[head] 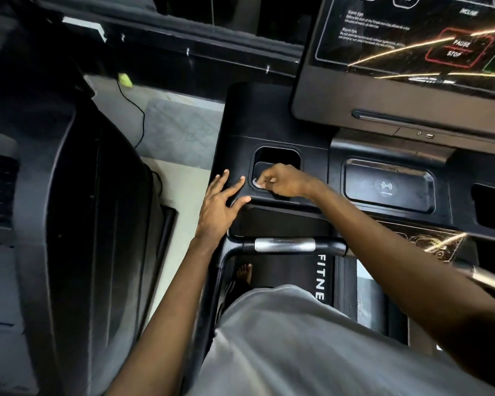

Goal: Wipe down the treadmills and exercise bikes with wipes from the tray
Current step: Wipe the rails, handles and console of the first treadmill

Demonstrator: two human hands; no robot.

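Right hand (283, 181), fingers curled, pinches a small white wipe (257, 183) at the near-left edge of the black treadmill console's (269, 118) square cup recess (277, 157). Left hand (222, 201) rests flat, fingers spread, on the console's left edge.

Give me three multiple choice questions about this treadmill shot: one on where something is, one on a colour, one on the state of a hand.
1. Where is the right hand working with the wipe?
A. On the silver handlebar grip.
B. In the recess left of the charging pad.
C. On the screen.

2. What colour outlines the PAUSE STOP button?
A. Blue.
B. Yellow.
C. Red.

3. How is the left hand?
A. Flat, fingers spread on the console.
B. Gripping the handlebar.
C. Clenched round a bottle.

Answers:
1 B: its fingers pinch the white wipe inside the recess.
2 C: a red border frames the words.
3 A: straight fingers rest on the black top beside the recess.
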